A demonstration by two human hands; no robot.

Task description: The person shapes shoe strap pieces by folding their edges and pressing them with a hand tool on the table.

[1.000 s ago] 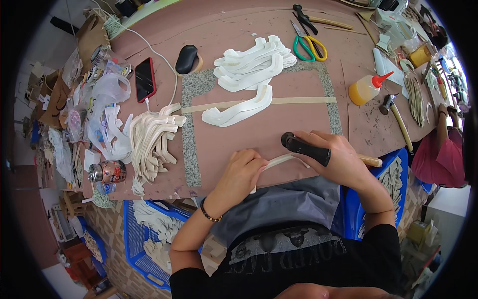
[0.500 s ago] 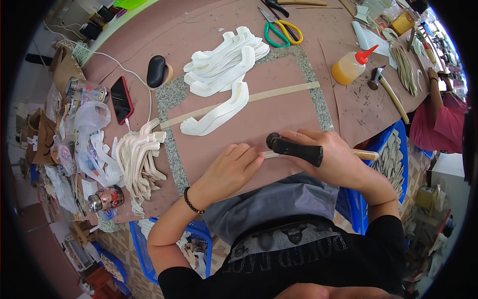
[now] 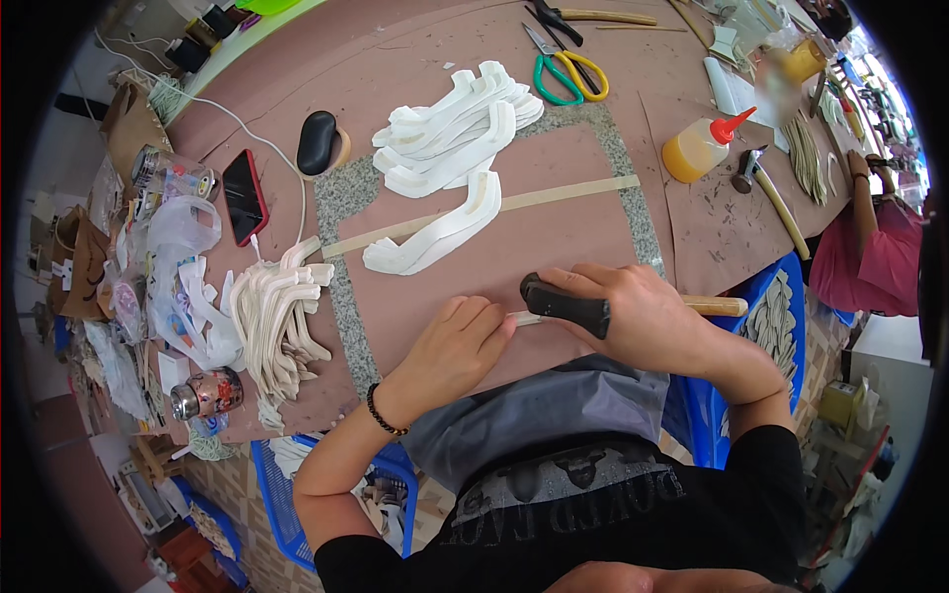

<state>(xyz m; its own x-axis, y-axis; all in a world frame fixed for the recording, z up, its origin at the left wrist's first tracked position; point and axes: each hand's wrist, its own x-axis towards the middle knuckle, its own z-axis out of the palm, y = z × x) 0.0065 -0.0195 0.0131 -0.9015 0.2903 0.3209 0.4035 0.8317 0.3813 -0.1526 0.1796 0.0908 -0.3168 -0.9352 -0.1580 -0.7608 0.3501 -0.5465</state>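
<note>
My right hand (image 3: 633,311) is wrapped around a hammer (image 3: 568,304) with a black head. Its wooden handle sticks out to the right beyond my wrist. Beside the hammer head, my left hand (image 3: 457,341) has its fingers pressed together on a narrow off-white strip (image 3: 527,317), mostly hidden under both hands. Farther away on the brown work surface lies a single curved white piece (image 3: 435,237). Behind that piece sits a pile of similar white pieces (image 3: 450,128). A bundle of cream strips (image 3: 277,321) rests to the left of my left hand.
Scissors (image 3: 563,79), a glue bottle (image 3: 692,153) with a red nozzle and a second hammer (image 3: 776,203) lie toward the far right. A phone (image 3: 244,198) with a cable and a black oval case (image 3: 316,143) are at left. Blue baskets (image 3: 717,415) flank me; another person (image 3: 865,242) works at right.
The hammer head in my right hand has shifted left, nearer to my left fingers. My left hand has moved slightly left. The whole view has shifted a little.
</note>
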